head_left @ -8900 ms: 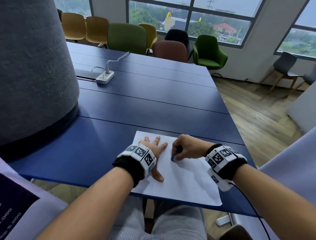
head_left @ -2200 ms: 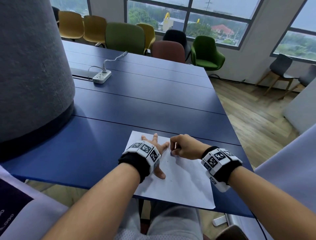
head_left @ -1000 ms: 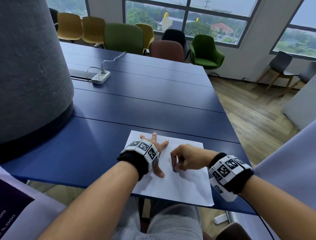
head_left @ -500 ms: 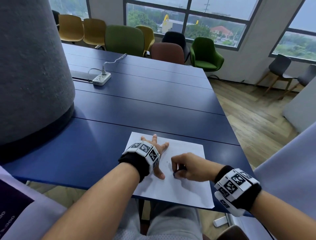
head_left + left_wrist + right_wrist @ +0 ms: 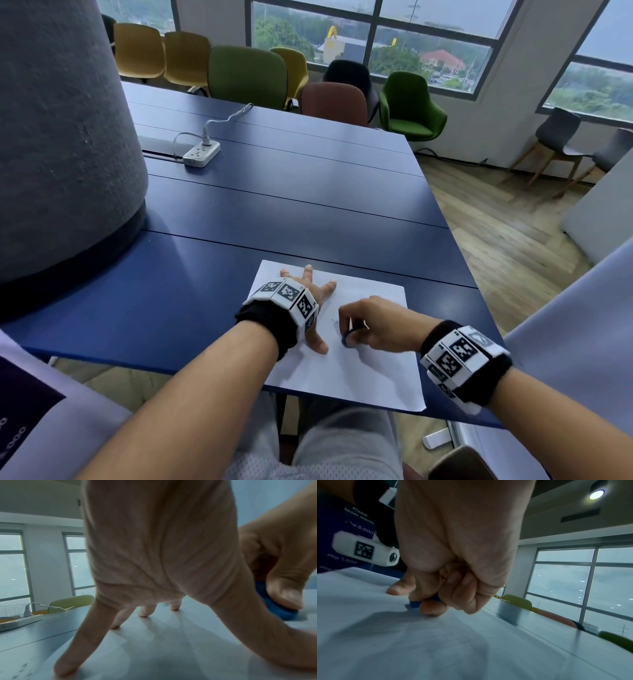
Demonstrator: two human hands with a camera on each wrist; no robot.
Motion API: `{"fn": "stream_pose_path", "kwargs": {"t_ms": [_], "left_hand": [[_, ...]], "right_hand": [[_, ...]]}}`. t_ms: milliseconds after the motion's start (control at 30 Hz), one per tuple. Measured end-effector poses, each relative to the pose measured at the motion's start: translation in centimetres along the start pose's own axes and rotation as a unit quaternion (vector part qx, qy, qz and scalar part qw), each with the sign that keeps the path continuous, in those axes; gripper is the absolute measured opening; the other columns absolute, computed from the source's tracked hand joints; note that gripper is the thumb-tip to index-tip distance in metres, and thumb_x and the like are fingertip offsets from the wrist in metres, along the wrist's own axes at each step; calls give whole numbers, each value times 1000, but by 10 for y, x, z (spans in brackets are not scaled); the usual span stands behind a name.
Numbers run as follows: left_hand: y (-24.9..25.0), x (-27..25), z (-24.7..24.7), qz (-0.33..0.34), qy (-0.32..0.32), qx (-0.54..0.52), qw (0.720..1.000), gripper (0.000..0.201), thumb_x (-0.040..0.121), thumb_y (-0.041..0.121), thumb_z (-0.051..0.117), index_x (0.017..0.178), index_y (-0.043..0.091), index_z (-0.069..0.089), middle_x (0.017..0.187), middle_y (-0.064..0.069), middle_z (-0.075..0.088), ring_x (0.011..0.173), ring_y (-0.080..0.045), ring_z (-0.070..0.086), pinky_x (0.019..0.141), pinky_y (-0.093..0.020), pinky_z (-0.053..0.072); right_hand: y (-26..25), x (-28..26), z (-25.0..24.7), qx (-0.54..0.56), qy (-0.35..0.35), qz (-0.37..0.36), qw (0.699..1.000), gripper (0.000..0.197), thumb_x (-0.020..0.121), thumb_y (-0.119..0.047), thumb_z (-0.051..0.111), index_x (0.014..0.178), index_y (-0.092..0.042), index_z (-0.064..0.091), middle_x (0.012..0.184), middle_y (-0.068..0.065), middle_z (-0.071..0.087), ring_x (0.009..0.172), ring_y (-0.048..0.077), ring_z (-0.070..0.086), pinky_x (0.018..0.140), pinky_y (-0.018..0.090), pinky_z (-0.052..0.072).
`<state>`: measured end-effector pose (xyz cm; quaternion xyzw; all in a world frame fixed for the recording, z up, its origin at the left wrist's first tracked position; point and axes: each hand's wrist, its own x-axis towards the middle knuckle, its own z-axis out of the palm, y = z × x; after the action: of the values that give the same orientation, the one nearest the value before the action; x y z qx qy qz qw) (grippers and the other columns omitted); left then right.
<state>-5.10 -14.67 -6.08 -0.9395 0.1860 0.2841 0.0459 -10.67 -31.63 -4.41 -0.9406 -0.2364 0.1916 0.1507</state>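
Blue eraser point(image 5: 346, 340) is pinched between thumb and curled fingers of the right hand point(image 5: 376, 327). Its lower edge is pressed on the white paper sheet point(image 5: 359, 380), near the sheet's middle and just right of the left thumb. Left hand point(image 5: 317, 287) is laid on the sheet's left part, with fingers straight and splayed, tips pressed down, nothing gripped. Sheet is laid flat at the near edge of the blue table point(image 5: 274, 205). Bands with black-and-white square markers point(image 5: 291, 296) are worn on both wrists. In the right wrist view, "Fixed-", "team memb", "5,000" and "1,500" can be read in pale print on a dark purple panel point(image 5: 342, 520); the rest is cut off or blurred. A white power strip point(image 5: 201, 155) is set further back on the table, well apart from the sheet, near a grey felt-covered column point(image 5: 61, 137).
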Motion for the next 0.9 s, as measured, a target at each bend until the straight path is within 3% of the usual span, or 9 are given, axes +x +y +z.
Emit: {"fn": "stream_pose_path", "kwargs": {"t_ms": [67,167,300,467,600,767,900], "left_hand": [[1,-1,0,0,-2,1,1000,136,56,66,83,150,47,-13,160,-6,-26,144,-52,-10,112,-67,22],[1,-3,-1,0,0,0,1000,135,58,65,83,151,46,-13,160,-6,-26,144,-52,-10,111,-67,22],[1,-3,-1,3,3,-3,1000,134,59,65,83,151,45,-12,160,-6,-24,144,-52,-10,111,-67,22],[2,-6,-2,0,1,2,1000,133,60,64,82,152,44,-12,160,-7,-25,143,-53,-10,112,-66,22],[1,-3,-1,1,2,4,1000,135,57,66,82,151,46,-13,160,-7,-25,144,-53,-9,111,-67,24],[1,-4,-2,-2,0,10,1000,134,58,66,82,151,44,-12,160,-7,-25,143,-54,-9,111,-67,22],[0,-3,-1,1,3,9,1000,135,57,68,81,151,46,-12,160,-6,-24,144,-53,-8,110,-68,23]], "right_hand": [[-3,-3,6,8,-9,-11,1000,10,84,-17,67,84,-26,61,81,-4,70,76,13,63,75,33,54],[-10,-8,9,12,-43,-24,999,10,84,-16,67,84,-25,62,77,-7,67,68,8,58,70,27,51],[7,-4,2,13,33,38,999,9,83,-22,68,81,-24,60,83,-6,70,75,11,61,76,35,54],[-3,-11,6,11,-53,3,999,9,83,-20,68,80,-24,61,78,-7,68,70,10,60,70,30,54],[8,-3,2,7,58,54,997,12,84,-21,68,78,-25,59,80,-5,67,74,14,61,72,31,52],[2,-17,5,17,-49,20,998,13,82,-24,69,76,-30,60,75,-8,66,65,7,57,63,21,48],[10,2,-3,-18,52,65,996,9,84,-27,69,81,-27,60,76,-11,61,72,9,55,71,27,47]]}}
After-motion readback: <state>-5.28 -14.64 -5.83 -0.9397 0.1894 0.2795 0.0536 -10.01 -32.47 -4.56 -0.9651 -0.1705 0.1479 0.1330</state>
